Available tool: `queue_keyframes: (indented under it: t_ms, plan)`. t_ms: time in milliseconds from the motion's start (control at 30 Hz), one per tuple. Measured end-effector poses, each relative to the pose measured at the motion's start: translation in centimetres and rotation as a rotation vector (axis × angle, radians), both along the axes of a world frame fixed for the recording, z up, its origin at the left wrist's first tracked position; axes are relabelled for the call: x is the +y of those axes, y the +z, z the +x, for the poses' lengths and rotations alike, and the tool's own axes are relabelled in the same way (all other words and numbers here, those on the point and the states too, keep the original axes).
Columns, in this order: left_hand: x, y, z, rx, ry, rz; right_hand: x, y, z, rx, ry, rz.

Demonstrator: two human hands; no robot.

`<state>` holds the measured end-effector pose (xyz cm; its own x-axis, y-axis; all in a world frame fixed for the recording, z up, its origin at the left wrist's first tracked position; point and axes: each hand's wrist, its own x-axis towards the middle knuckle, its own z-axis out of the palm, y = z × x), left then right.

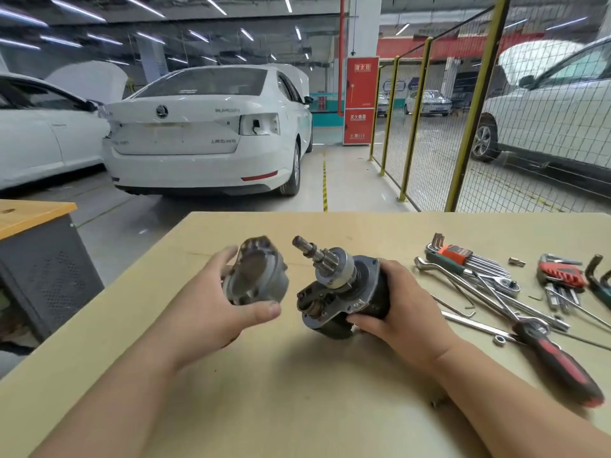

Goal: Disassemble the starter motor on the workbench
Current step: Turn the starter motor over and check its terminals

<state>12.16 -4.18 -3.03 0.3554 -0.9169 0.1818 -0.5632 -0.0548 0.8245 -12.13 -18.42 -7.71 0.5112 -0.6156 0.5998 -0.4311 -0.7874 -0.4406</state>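
Left hand (211,302) has a curled grip on the rounded cast-metal nose housing (256,276), lifted off the tan worktop (297,391). Right hand (393,305) wraps the dark starter motor body (344,302), splined steel shaft (310,251) poking up. Chrome wrenches (489,285) alongside.

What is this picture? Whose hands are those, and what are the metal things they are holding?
There is one picture, taken by a camera worn on a person's head, so you look down at that person's own two hands. They are at a tan workbench in a car workshop, taking apart a starter motor, the part that gets a car engine turning. The left hand holds the grey front housing, already pulled off. The right hand grips the dark motor body, whose shaft with a small gear sticks out bare. On the bench to the right lie tools: two sets of hex keys, spanners and a red-and-black-handled tool. A white car is parked behind.
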Motion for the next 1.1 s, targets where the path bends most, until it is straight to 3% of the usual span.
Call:
queue_keyframes:
  t_ms: [100, 167, 267, 400, 500, 600, 667, 767, 1000, 1100]
  plan:
    - [-1.9, -3.0, -0.4, -0.219, 0.094, 0.117, 0.0, 0.0, 0.2, 0.015, -0.033, 0.006]
    - [-2.9, -4.3, -0.9, -0.400, 0.175, 0.062, -0.1, 0.0, 0.3, 0.031, -0.051, 0.021]
    - [-3.2, -5.5, -2.0, -0.395, 0.126, 0.041, -0.4, -0.2, 0.3, 0.027, -0.051, 0.035]
    - [-3.1, -6.0, -3.4, -0.578, 0.060, 0.121, -0.6, -0.1, 0.5, 0.016, -0.028, 0.059]
    - [-2.9, -5.3, -4.4, -0.381, 0.072, -0.022, -0.7, 0.3, 0.5, -0.007, 0.029, 0.095]
    - [-3.1, -4.3, -6.0, -0.114, -0.053, -0.153, -0.4, 1.0, 0.3, 0.024, 0.072, 0.057]
    - [-3.5, -4.0, -7.0, -0.026, -0.107, -0.208, 0.3, 1.8, 0.2, 0.051, 0.133, 0.100]
    - [-3.8, -3.8, -7.6, 0.074, -0.024, -0.268, 1.1, 2.6, 0.0, 0.098, 0.189, 0.234]
    - [-3.2, -5.1, -6.5, 0.257, 0.058, -0.172, 2.3, 3.4, 1.1, 0.336, 0.161, 0.337]
    - [-3.2, -5.2, -6.4, 0.279, 0.087, -0.131, 2.1, 3.8, 0.3, 0.332, 0.120, 0.315]
